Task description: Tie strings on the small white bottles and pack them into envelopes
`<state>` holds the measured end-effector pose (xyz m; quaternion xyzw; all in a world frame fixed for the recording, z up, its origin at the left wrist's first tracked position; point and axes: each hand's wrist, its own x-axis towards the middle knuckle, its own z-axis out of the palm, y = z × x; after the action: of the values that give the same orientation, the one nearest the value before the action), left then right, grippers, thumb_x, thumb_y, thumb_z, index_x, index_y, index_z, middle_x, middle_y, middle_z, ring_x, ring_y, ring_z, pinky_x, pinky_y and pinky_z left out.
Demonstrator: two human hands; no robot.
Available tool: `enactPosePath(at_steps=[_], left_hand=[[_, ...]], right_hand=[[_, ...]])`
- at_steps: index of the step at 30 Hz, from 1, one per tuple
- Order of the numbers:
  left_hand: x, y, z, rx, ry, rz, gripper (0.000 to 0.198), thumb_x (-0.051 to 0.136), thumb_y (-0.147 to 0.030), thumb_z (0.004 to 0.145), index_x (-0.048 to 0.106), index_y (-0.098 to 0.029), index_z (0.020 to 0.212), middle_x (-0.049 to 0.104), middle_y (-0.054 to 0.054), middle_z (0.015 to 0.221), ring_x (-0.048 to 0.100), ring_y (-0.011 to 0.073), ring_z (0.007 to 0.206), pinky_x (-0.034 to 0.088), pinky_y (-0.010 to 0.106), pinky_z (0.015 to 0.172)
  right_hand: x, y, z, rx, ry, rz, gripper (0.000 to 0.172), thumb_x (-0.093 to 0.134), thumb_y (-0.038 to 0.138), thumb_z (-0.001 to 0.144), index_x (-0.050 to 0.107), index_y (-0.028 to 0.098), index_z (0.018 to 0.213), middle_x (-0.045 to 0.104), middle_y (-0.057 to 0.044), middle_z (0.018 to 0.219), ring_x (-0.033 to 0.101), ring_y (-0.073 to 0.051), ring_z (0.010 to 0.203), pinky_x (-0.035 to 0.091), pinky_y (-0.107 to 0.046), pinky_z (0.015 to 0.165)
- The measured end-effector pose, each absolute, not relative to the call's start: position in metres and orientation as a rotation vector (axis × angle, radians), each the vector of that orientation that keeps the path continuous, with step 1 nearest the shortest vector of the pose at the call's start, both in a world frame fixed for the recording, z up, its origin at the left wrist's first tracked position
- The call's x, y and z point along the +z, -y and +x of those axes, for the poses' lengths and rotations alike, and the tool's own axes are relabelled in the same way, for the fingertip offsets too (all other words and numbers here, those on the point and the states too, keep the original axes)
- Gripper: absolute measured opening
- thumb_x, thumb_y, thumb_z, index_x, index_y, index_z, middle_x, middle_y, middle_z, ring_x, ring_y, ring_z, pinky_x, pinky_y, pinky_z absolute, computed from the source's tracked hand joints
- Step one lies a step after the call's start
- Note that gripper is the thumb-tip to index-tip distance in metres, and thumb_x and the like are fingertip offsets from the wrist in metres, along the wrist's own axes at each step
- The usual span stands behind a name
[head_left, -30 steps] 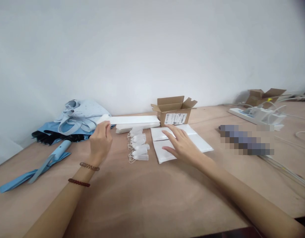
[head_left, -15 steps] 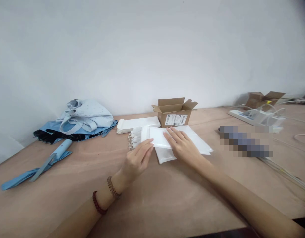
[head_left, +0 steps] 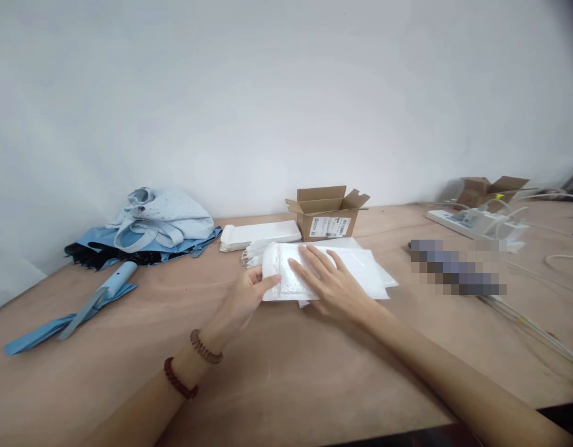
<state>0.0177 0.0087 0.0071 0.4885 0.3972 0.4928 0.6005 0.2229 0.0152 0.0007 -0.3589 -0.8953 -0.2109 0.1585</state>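
Note:
A flat white packet in a crinkled, shiny clear plastic sleeve lies in front of me. My left hand pinches its left edge, thumb on top and fingers underneath. Across its upper face rests my right hand, fingers stretched out and pressing flat. Under the packet, more white or clear plastic sticks out on the right. Just behind, several white pieces with string loops are partly covered by the packet.
A stack of white flat packets and an open cardboard box stand behind. To the left lie a pale blue bag and a blue umbrella. A power strip with cables and a blurred-out object are right.
The packet has been turned flatter and its near edge has come down toward me. My left hand has shifted from its front corner to a thumb-on-top hold at the left edge.

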Motion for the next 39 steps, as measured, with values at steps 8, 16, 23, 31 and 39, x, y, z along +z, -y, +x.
enactPosePath(at_steps=[8,16,23,31,39], left_hand=[[0.002,-0.009,0.016,1.049,-0.959,1.293,0.028,0.075,-0.035,0.065,0.072,-0.016,0.085,0.073,0.006,0.08,0.066,0.0213,0.072,0.052,0.033,0.069],[0.006,-0.017,0.006,1.136,-1.08,1.401,0.025,0.068,-0.042,0.073,0.07,-0.018,0.08,0.07,0.003,0.075,0.063,0.0161,0.065,0.05,0.026,0.06],[-0.002,-0.048,-0.035,1.404,-1.367,1.531,0.026,0.061,-0.039,0.075,0.064,-0.013,0.074,0.065,0.004,0.067,0.058,0.0138,0.055,0.047,0.025,0.051],[-0.025,-0.076,-0.067,1.31,-1.704,2.083,0.023,0.046,-0.022,0.079,0.063,-0.015,0.093,0.066,0.009,0.105,0.059,0.0216,0.097,0.047,0.031,0.077],[-0.04,-0.091,-0.069,1.226,-1.613,2.077,0.028,0.044,-0.017,0.081,0.056,-0.017,0.106,0.061,0.009,0.116,0.057,0.0215,0.105,0.045,0.036,0.088]], right_hand=[[0.005,-0.017,0.228,-0.401,2.549,-1.055,0.091,0.055,0.051,0.075,0.013,0.014,0.146,0.024,-0.025,0.145,0.018,-0.04,0.133,0.019,-0.063,0.099],[0.005,-0.021,0.232,-0.462,2.462,-1.058,0.081,0.058,0.041,0.078,0.018,0.017,0.144,0.033,-0.022,0.136,0.028,-0.037,0.126,0.02,-0.058,0.101],[0.005,-0.026,0.237,-0.467,2.429,-1.091,0.063,0.061,0.033,0.081,0.038,0.029,0.138,0.033,-0.015,0.137,0.031,-0.035,0.122,0.026,-0.052,0.098],[0.0,-0.033,0.242,-0.38,2.368,-1.091,0.048,0.053,0.037,0.087,0.045,0.029,0.134,0.043,-0.013,0.13,0.04,-0.031,0.116,0.034,-0.047,0.094],[-0.004,-0.041,0.247,-0.384,2.321,-1.089,0.046,0.05,0.035,0.089,0.043,0.021,0.133,0.049,-0.015,0.124,0.043,-0.03,0.112,0.037,-0.045,0.092]])
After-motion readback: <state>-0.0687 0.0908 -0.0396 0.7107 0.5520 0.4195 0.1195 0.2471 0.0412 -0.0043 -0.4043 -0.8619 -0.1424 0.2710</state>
